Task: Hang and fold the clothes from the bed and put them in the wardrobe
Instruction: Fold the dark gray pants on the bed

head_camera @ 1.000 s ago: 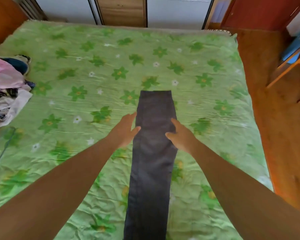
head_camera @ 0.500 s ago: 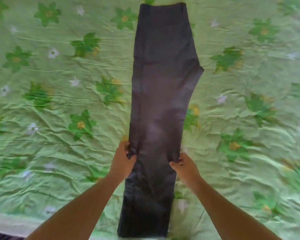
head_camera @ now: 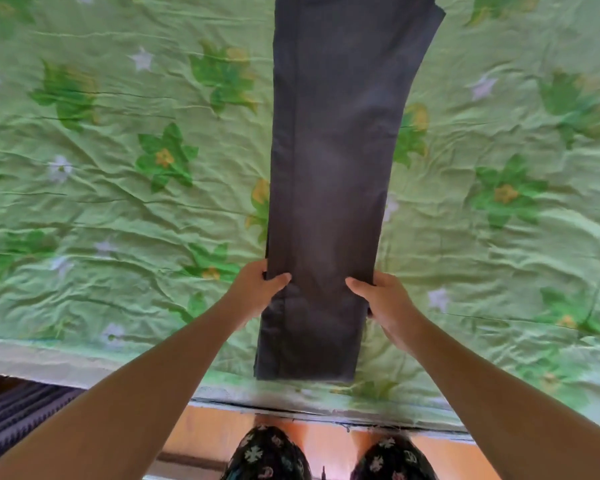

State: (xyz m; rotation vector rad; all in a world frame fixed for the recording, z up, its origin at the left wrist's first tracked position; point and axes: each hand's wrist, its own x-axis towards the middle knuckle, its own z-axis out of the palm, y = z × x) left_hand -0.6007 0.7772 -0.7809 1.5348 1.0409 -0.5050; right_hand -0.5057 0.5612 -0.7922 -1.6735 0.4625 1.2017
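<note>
Dark grey trousers (head_camera: 329, 168) lie folded lengthwise, leg on leg, flat on the green flowered bedsheet (head_camera: 118, 202). Their hems end near the bed's front edge and the waist runs out of the top of the view. My left hand (head_camera: 253, 289) grips the left edge of the legs a little above the hems, thumb on top of the cloth. My right hand (head_camera: 383, 303) grips the right edge at the same height, thumb on top and fingers tucked under.
The bed's front edge (head_camera: 84, 362) runs across the bottom, with orange floor (head_camera: 201, 434) below it. A dark ribbed mat (head_camera: 18, 414) lies at the lower left. My patterned trouser legs (head_camera: 267, 455) show at the bottom centre.
Both hands slid down the trouser legs toward the hems and took hold of the edges. The view tilted down, so the bed's front edge and the floor came into sight.
</note>
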